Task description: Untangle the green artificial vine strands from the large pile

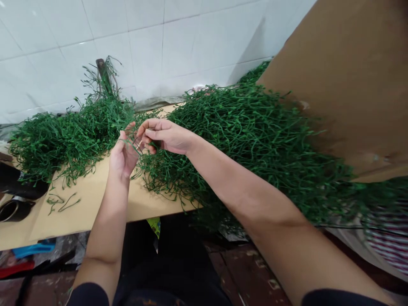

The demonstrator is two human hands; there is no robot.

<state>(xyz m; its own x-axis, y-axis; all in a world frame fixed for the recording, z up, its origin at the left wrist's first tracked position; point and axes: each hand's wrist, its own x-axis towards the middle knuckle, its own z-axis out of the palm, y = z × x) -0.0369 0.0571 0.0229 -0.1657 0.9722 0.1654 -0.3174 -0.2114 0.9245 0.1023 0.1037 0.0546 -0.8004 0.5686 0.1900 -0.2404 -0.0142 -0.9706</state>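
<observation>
Both my hands meet above the table between two heaps of thin green plant stems with small knobbed tips. My left hand (123,155) is raised with its palm turned to the right and its thumb up, curled around a few green stems (137,146). Close beside it, my right hand (165,134) has its thumb and fingers pinched together on the same thin strands. Its lower fingers are partly hidden and slightly blurred. The large heap (242,127) lies under and behind my right forearm; the smaller heap (73,136) is left of my left hand.
Tan cardboard (105,199) covers the tabletop, with a few loose stems (65,203) on it. A large cardboard panel (350,85) stands at the right. White tiles (143,46) form the back wall. A dark upright post (103,74) rises behind the left heap; a black cylindrical object (15,180) lies far left.
</observation>
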